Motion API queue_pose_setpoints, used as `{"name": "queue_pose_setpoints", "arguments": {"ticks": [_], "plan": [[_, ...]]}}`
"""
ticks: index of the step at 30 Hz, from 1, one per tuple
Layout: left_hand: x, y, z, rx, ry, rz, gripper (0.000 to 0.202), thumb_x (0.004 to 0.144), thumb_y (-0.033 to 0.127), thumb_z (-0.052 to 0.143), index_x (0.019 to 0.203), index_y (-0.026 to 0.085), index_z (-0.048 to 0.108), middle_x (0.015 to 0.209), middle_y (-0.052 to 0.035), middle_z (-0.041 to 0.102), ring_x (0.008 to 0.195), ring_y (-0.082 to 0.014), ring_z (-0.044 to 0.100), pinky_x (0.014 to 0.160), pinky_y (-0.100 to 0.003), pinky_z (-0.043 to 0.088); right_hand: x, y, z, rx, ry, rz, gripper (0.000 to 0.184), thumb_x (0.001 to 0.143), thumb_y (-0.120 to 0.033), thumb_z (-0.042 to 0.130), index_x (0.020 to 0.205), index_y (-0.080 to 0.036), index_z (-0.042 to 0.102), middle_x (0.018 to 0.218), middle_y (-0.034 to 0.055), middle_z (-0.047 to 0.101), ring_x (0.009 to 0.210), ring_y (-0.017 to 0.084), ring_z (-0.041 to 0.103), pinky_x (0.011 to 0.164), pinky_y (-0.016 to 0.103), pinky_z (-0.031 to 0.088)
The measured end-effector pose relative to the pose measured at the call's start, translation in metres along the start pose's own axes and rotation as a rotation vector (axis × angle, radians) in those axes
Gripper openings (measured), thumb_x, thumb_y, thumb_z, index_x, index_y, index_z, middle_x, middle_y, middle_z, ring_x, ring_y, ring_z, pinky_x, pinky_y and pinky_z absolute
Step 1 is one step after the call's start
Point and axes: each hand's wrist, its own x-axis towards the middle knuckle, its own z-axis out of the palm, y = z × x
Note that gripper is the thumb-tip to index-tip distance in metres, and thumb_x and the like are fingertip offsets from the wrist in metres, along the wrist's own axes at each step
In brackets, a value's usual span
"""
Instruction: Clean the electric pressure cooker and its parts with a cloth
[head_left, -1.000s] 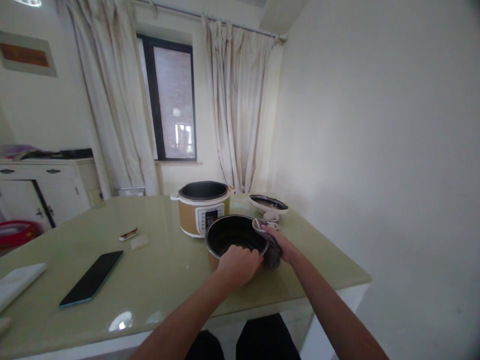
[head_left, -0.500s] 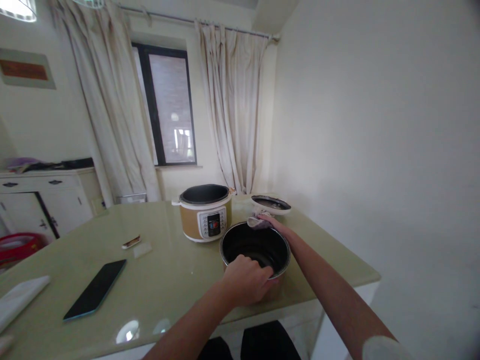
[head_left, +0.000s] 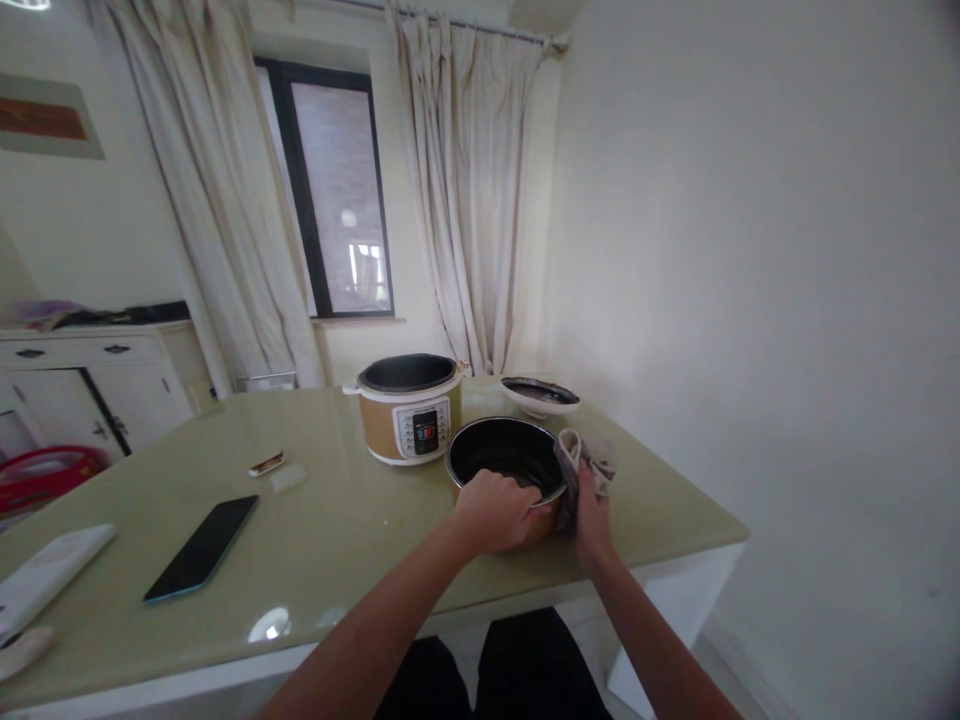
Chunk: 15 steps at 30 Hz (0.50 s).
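A round inner pot (head_left: 480, 445), black inside with a tan outer wall, stands near the table's front edge. My left hand (head_left: 496, 508) grips its near rim, fingers curled over the edge. On the pot's right side, my right hand (head_left: 592, 510) is closed on a crumpled greyish cloth (head_left: 577, 465) and presses it to the outer wall. Just behind the pot sits a gold and white rice cooker (head_left: 412, 415) with its top uncovered and a control panel facing me. The cooker's lid (head_left: 540, 393) lies upside down behind the pot, to the right.
On the left of the green-topped table (head_left: 330, 520) lie a dark phone (head_left: 202, 548), a white object (head_left: 56, 575) and a small item (head_left: 268, 464) beside a pale pad (head_left: 288, 478). A wall (head_left: 750, 300) rises to the right.
My right hand has brought the cloth from the pot's far rim round to its right outer side. My left hand stays on the near rim. The view has tilted slightly down.
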Motion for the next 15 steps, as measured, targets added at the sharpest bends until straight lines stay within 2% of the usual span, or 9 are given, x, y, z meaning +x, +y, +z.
{"name": "queue_pose_setpoints", "arguments": {"ticks": [3, 7, 10, 12, 13, 15], "plan": [[0.005, -0.001, -0.001, -0.01, 0.015, -0.011, 0.039, 0.102, 0.046, 0.047, 0.096, 0.022, 0.077, 0.087, -0.0137, 0.08, 0.08, -0.0304, 0.078, 0.071, -0.039, 0.055, -0.031, 0.004, 0.002, -0.086, 0.118, -0.028, 0.07, 0.085, -0.068, 0.067, 0.132, -0.016, 0.072, 0.141, 0.0133, 0.071, 0.143, 0.033, 0.057, 0.12, 0.044, 0.045], [0.009, -0.002, -0.005, -0.013, -0.004, -0.023, 0.032, 0.09, 0.046, 0.059, 0.091, 0.02, 0.078, 0.086, -0.0152, 0.08, 0.077, -0.0332, 0.077, 0.068, -0.04, 0.055, -0.071, 0.016, 0.012, -0.093, 0.125, -0.117, 0.079, 0.082, -0.066, 0.074, 0.138, -0.012, 0.066, 0.148, 0.019, 0.064, 0.146, 0.036, 0.054, 0.125, 0.052, 0.039], [0.012, -0.006, -0.005, -0.031, -0.049, -0.03, 0.032, 0.088, 0.043, 0.06, 0.094, 0.018, 0.078, 0.087, -0.0159, 0.08, 0.079, -0.0342, 0.077, 0.07, -0.042, 0.057, -0.086, 0.021, 0.018, -0.072, 0.127, -0.187, 0.083, 0.084, -0.063, 0.074, 0.147, -0.011, 0.058, 0.156, 0.0203, 0.057, 0.15, 0.035, 0.049, 0.129, 0.054, 0.032], [0.011, -0.007, -0.003, -0.078, -0.021, 0.007, 0.035, 0.089, 0.04, 0.06, 0.11, 0.019, 0.077, 0.098, -0.0147, 0.08, 0.089, -0.0334, 0.077, 0.078, -0.043, 0.058, -0.086, 0.017, 0.017, -0.082, 0.097, -0.186, 0.082, 0.083, -0.062, 0.075, 0.146, -0.012, 0.059, 0.155, 0.0198, 0.058, 0.15, 0.035, 0.048, 0.13, 0.055, 0.03], [0.01, -0.006, -0.001, -0.106, 0.034, 0.028, 0.042, 0.09, 0.039, 0.06, 0.125, 0.019, 0.073, 0.11, -0.015, 0.08, 0.1, -0.0333, 0.076, 0.086, -0.044, 0.058, -0.083, 0.013, 0.014, -0.09, 0.078, -0.175, 0.082, 0.082, -0.062, 0.076, 0.144, -0.012, 0.062, 0.153, 0.0195, 0.06, 0.149, 0.036, 0.049, 0.129, 0.055, 0.031], [0.003, -0.001, 0.005, -0.16, 0.22, 0.046, 0.062, 0.092, 0.034, 0.058, 0.152, 0.017, 0.053, 0.139, -0.0168, 0.07, 0.127, -0.0328, 0.066, 0.106, -0.047, 0.052, -0.077, 0.003, 0.006, -0.106, 0.045, -0.13, 0.079, 0.079, -0.063, 0.079, 0.138, -0.013, 0.067, 0.148, 0.0188, 0.065, 0.145, 0.037, 0.053, 0.128, 0.056, 0.034]]}}
